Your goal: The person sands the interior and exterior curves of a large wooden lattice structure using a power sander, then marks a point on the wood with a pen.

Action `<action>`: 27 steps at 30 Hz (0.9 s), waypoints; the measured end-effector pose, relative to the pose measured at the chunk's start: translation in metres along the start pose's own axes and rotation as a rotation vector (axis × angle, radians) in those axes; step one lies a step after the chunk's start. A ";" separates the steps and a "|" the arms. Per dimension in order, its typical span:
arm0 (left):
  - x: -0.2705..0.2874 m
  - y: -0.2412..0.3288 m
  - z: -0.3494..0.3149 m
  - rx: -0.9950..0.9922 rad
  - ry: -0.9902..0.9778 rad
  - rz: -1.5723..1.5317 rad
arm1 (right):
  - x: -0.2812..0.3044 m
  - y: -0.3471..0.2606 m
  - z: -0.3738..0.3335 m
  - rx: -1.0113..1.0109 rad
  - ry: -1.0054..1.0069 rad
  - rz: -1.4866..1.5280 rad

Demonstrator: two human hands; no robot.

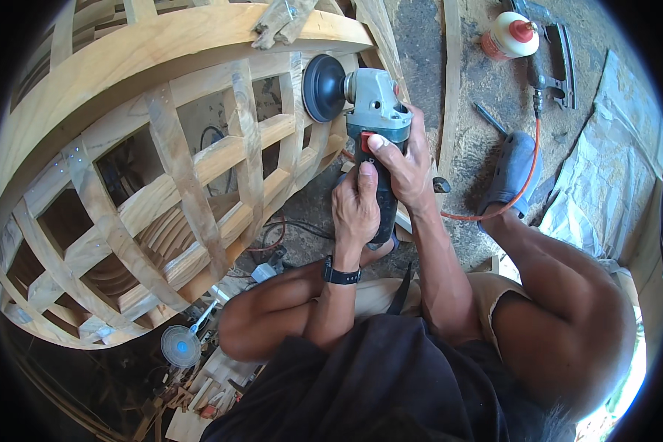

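Grey grinder (376,102) fills left hand (356,206) and right hand (411,173) beside wooden lattice (186,177)

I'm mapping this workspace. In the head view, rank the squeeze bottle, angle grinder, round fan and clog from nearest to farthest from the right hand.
1. Angle grinder: gripped in the right hand
2. Clog: right side
3. Squeeze bottle: upper right
4. Round fan: lower left

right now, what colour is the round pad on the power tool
The round pad is black; it shows in the head view.
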State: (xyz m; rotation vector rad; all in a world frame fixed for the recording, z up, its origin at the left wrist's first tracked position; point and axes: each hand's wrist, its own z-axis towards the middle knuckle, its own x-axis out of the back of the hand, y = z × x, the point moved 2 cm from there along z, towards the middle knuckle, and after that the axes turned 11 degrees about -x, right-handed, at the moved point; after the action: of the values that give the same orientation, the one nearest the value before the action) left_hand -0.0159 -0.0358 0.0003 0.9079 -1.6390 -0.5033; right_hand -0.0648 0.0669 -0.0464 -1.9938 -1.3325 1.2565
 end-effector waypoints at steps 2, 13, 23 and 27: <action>0.000 -0.001 0.002 0.066 -0.066 0.011 | 0.002 0.001 0.001 -0.025 0.015 0.003; -0.012 -0.001 0.001 0.021 0.021 0.014 | 0.008 -0.006 0.006 -0.077 -0.003 0.003; -0.017 0.001 0.003 0.072 -0.027 -0.001 | 0.014 -0.008 0.010 -0.095 0.009 0.018; -0.015 -0.003 0.003 0.103 -0.033 -0.052 | 0.011 -0.011 0.010 -0.101 -0.006 0.024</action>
State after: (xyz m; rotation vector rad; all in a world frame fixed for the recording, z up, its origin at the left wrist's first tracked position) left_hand -0.0166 -0.0262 -0.0116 1.0248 -1.6869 -0.4748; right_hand -0.0774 0.0806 -0.0484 -2.0814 -1.4045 1.2293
